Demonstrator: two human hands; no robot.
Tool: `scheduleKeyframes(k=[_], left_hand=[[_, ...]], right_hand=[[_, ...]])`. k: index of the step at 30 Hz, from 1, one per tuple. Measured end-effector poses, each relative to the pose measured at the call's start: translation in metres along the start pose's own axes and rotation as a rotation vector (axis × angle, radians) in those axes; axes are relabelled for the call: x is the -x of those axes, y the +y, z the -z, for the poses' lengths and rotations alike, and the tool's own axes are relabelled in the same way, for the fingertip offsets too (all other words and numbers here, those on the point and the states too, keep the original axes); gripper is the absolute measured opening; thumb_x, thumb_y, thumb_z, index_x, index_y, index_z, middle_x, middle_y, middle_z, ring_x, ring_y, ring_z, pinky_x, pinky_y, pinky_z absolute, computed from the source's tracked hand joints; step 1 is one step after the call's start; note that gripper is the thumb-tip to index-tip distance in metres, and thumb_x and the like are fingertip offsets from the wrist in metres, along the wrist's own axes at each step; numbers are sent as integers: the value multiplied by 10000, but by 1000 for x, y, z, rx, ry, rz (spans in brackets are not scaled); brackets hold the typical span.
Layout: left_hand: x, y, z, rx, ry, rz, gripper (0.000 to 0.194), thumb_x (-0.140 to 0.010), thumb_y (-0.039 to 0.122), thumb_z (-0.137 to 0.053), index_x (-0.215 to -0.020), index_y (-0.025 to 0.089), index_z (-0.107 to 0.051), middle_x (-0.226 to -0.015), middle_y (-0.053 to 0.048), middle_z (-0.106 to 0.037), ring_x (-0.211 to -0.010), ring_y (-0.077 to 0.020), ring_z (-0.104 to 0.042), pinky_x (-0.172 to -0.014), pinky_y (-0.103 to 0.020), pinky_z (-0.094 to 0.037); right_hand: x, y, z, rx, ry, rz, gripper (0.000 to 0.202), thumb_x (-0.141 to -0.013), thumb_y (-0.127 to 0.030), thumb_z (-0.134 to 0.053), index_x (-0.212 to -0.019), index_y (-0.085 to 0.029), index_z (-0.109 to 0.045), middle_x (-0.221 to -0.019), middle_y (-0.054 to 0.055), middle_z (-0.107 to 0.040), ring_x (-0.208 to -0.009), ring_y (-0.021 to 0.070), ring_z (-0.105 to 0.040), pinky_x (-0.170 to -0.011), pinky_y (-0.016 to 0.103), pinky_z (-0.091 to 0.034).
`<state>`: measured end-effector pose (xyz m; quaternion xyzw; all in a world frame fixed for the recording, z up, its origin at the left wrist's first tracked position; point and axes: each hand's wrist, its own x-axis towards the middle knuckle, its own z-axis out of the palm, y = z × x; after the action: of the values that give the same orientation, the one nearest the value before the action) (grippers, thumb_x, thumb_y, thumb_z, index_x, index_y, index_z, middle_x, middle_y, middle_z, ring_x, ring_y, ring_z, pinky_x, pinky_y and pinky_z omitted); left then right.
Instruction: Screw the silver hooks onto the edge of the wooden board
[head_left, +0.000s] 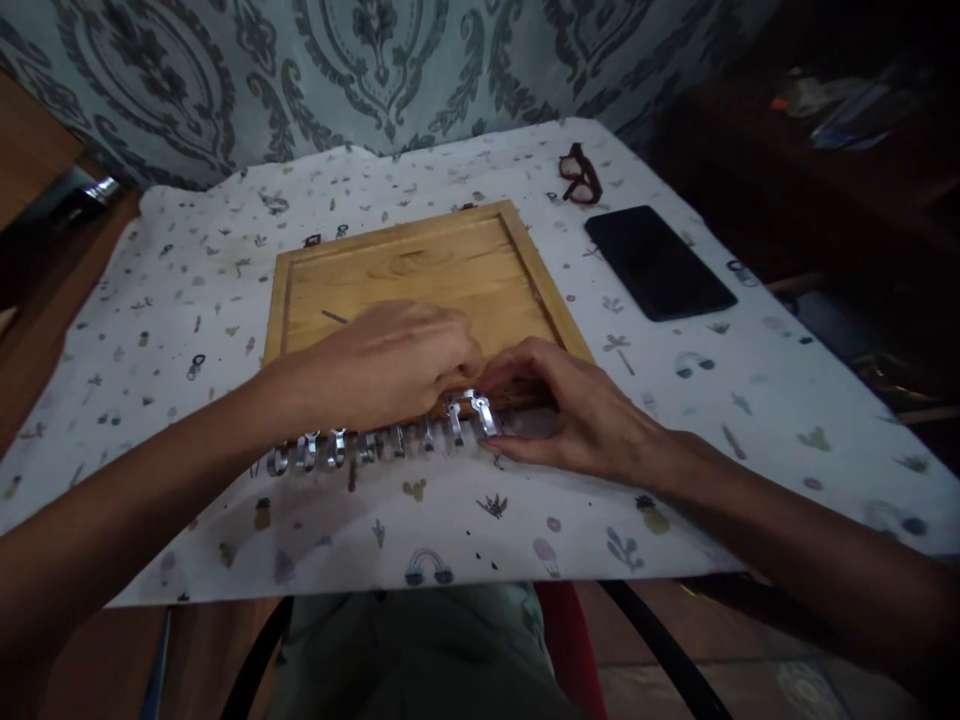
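A framed wooden board (420,262) lies flat on the table. Along its near edge runs a row of several shiny curved metal clips (337,447). My left hand (397,360) is closed over the board's front part, fingers curled down beside the clips at the right end; what its fingertips grip is hidden. Beyond its knuckles, a thin dark rod (334,316) shows; I cannot tell whether it lies on the board or is held. At the row's right end, my right hand (566,405) pinches the last metal clip (486,414) between thumb and fingers.
A white printed tablecloth (465,530) covers the table. To the board's right lie a black phone (660,262) and dark-framed glasses (580,178). Behind the table hangs a patterned curtain (375,70). My lap (412,640) is below the near edge.
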<state>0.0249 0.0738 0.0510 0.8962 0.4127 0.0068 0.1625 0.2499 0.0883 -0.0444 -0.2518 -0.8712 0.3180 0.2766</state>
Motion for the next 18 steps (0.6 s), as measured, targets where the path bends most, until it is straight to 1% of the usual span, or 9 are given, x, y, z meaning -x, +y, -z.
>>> scheduleKeyframes(k=[3, 6, 10, 18], left_hand=[[-2, 5, -6, -62, -98, 39, 210, -897, 161, -502, -801, 199, -684, -841, -23, -649, -784, -157, -584, -617, -271, -320], [-3, 7, -9, -73, -146, 70, 227, -898, 132, -487, -835, 196, -695, -858, -26, -644, -788, -160, -582, -584, -273, -289], [-3, 9, -11, -76, -167, 83, 257, -905, 112, -469, -844, 181, -709, -875, -29, -654, -799, -160, -587, -581, -275, -284], [-6, 7, -12, -90, -184, 62, 203, -872, 101, -510, -815, 174, -691, -869, -20, -669, -803, -159, -596, -626, -284, -310]], right_hand=[[0, 2, -2, -15, -2, 12, 502, -792, -495, -762, -1145, -223, -530, -1079, 90, -711, -1001, 263, -712, -840, 444, -612], [-1, 3, -2, -17, -5, 19, 546, -799, -491, -753, -1210, -216, -522, -1116, 104, -709, -1024, 270, -708, -851, 448, -609], [-2, -1, 1, 10, -25, 5, 531, -797, -457, -762, -1212, -218, -532, -1131, 109, -705, -1048, 286, -701, -868, 462, -600], [-3, -5, 3, 41, -19, 41, 474, -810, -405, -748, -1205, -239, -545, -1087, 86, -699, -1019, 275, -694, -869, 470, -586]])
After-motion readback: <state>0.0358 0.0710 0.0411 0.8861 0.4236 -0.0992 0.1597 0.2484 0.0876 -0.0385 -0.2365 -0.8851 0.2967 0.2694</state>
